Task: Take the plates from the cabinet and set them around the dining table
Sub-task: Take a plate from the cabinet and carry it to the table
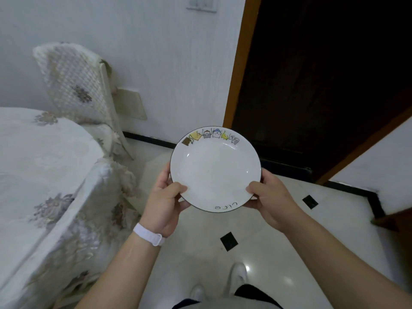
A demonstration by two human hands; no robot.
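From the head camera, a round white ceramic plate (215,169) with a thin dark rim and small cartoon figures along its far edge is held level in the air above the glossy pale tiled floor (278,253). The left hand (166,202), with a white wristband (148,234), grasps the plate's near-left edge, thumb on top. The right hand (270,200) grasps the near-right edge the same way. The dining table (33,175), draped in a pale flowered cloth, stands just to the left, with a covered chair (75,85) behind it.
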